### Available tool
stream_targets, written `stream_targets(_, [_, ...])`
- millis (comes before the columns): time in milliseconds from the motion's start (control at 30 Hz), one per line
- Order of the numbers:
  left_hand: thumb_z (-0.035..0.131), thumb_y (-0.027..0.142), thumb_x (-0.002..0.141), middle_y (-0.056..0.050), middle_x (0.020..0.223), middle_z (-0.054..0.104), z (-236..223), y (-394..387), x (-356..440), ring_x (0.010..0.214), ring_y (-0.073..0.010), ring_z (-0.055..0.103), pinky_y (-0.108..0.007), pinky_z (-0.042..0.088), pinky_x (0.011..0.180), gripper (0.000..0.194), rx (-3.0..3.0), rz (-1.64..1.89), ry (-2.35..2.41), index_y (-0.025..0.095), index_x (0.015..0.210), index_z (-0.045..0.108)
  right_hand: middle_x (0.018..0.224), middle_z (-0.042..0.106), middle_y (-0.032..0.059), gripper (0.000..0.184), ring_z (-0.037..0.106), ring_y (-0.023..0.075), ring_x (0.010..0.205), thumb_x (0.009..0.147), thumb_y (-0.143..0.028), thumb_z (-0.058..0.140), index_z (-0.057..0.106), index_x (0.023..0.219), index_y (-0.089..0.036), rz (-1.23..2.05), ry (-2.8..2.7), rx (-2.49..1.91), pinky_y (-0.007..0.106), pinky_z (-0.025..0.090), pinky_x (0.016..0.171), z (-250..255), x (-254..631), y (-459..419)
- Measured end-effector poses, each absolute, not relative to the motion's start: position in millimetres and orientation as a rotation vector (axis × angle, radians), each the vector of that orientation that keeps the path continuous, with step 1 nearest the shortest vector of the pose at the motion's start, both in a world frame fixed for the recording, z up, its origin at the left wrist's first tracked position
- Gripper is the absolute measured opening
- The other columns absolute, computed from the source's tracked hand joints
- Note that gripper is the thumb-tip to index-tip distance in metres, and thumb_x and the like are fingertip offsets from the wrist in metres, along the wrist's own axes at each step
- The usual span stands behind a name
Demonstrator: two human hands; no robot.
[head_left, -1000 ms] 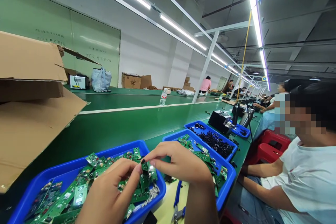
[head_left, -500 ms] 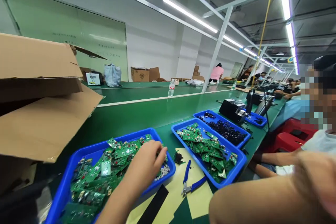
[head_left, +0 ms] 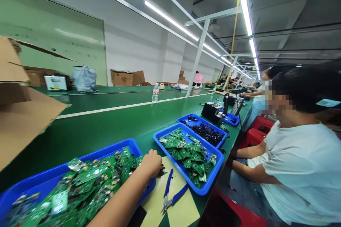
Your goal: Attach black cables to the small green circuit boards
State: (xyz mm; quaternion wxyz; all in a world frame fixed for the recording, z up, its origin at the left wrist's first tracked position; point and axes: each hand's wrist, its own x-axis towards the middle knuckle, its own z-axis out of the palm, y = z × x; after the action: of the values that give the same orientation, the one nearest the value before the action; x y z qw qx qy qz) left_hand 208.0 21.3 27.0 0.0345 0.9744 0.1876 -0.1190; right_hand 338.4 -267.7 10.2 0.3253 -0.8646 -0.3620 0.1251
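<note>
My left hand (head_left: 152, 163) is over the right end of a blue tray (head_left: 39, 181) heaped with green circuit boards (head_left: 93, 181). Its fingers are curled downward beside a small heap of black bits (head_left: 162, 172) on yellow paper (head_left: 156, 193). The fingertips are hidden, so I cannot make out what they hold. Blue-handled side cutters (head_left: 167, 202) lie with handles spread on the paper, right of the hand. Beyond them stands a second blue tray (head_left: 199, 191) of circuit boards (head_left: 183, 150). My right hand is out of view.
Behind the second tray is a blue tray (head_left: 183, 117) of small black parts. A black device (head_left: 211, 112) stands farther along the green bench (head_left: 112, 127). A cardboard box (head_left: 32, 113) juts in at left. A co-worker in a light shirt (head_left: 301, 166) sits close at right.
My left hand has gone from above the boards to the black bits at the tray's right end. My blurred right arm has left the view. The camera has turned right.
</note>
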Motion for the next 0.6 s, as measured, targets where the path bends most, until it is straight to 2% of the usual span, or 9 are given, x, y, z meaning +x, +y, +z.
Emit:
stream_targets(33, [0.057, 0.025, 0.089, -0.011, 0.112, 0.060, 24.9, 23.1, 210.6, 0.113, -0.0233, 0.053, -0.041, 0.047, 0.090, 0.018, 3.009, -0.369, 0.599, 0.010, 0.095, 0.064, 0.114, 0.060, 0.0098, 0.036, 0.062, 0.0184, 0.093, 0.092, -0.041, 0.049, 0.060, 0.120, -0.022, 0.334, -0.946, -2.276, 0.026, 0.053, 0.058, -2.9, 329.8, -265.5])
stream_targets(100, [0.061, 0.026, 0.087, -0.012, 0.113, 0.060, 22.1, 24.9, 214.1, 0.114, -0.0242, 0.052, -0.041, 0.047, 0.090, 0.021, 3.030, -0.359, 0.654, 0.009, 0.099, 0.064, 0.116, 0.059, 0.0076, 0.032, 0.062, 0.0214, 0.097, 0.092, -0.042, 0.046, 0.064, 0.112, -0.025, 0.355, -0.936, -2.302, 0.025, 0.050, 0.052, -26.9, 314.2, -259.6])
stream_targets(233, [0.064, 0.027, 0.084, -0.012, 0.113, 0.060, 21.2, 21.2, 215.9, 0.114, -0.0251, 0.052, -0.040, 0.046, 0.090, 0.025, 3.052, -0.316, 0.736, 0.009, 0.102, 0.064, 0.111, 0.061, 0.0079, 0.038, 0.063, 0.0235, 0.096, 0.093, -0.044, 0.040, 0.062, 0.113, -0.020, 0.411, -0.943, -2.337, 0.027, 0.052, 0.054, -61.8, 295.4, -243.4])
stream_targets(300, [0.064, 0.025, 0.084, -0.013, 0.112, 0.061, 22.0, 18.1, 214.3, 0.113, -0.0258, 0.052, -0.040, 0.045, 0.091, 0.025, 3.058, -0.275, 0.756, 0.008, 0.101, 0.065, 0.105, 0.063, 0.0055, 0.047, 0.063, 0.0220, 0.098, 0.099, -0.042, 0.025, 0.065, 0.110, -0.020, 0.432, -0.953, -2.353, 0.026, 0.052, 0.062, -71.7, 293.2, -235.6])
stream_targets(367, [0.062, 0.025, 0.085, -0.015, 0.111, 0.061, 22.9, 15.6, 211.0, 0.113, -0.0277, 0.053, -0.041, 0.044, 0.091, 0.025, 3.054, -0.226, 0.756, 0.006, 0.101, 0.067, 0.107, 0.062, 0.0065, 0.044, 0.062, 0.0221, 0.101, 0.099, -0.042, 0.028, 0.064, 0.112, -0.021, 0.448, -0.971, -2.360, 0.027, 0.052, 0.064, -77.0, 294.3, -229.4])
stream_targets(433, [0.059, 0.028, 0.087, -0.018, 0.110, 0.061, 24.5, 13.6, 206.2, 0.112, -0.0307, 0.053, -0.042, 0.044, 0.091, 0.029, 3.041, -0.177, 0.743, 0.004, 0.102, 0.068, 0.113, 0.061, 0.0060, 0.037, 0.061, 0.0250, 0.104, 0.094, -0.044, 0.039, 0.063, 0.114, -0.025, 0.465, -0.996, -2.356, 0.028, 0.054, 0.061, -78.8, 296.8, -224.9])
stream_targets(500, [0.054, 0.031, 0.090, -0.020, 0.110, 0.060, 28.0, 11.0, 200.9, 0.112, -0.0336, 0.053, -0.043, 0.044, 0.090, 0.034, 3.024, -0.130, 0.729, 0.003, 0.103, 0.068, 0.116, 0.060, 0.0057, 0.041, 0.059, 0.0280, 0.108, 0.090, -0.050, 0.041, 0.063, 0.116, -0.027, 0.483, -1.029, -2.342, 0.029, 0.054, 0.057, -78.4, 299.4, -221.9])
stream_targets(600, [0.051, 0.031, 0.092, -0.021, 0.111, 0.059, 38.9, 1.9, 194.0, 0.112, -0.0354, 0.052, -0.044, 0.043, 0.091, 0.035, 3.005, -0.075, 0.686, 0.004, 0.105, 0.068, 0.111, 0.064, 0.0034, 0.048, 0.059, 0.0299, 0.108, 0.089, -0.059, 0.036, 0.064, 0.112, -0.027, 0.503, -1.094, -2.302, 0.033, 0.056, 0.062, -74.6, 302.2, -220.8])
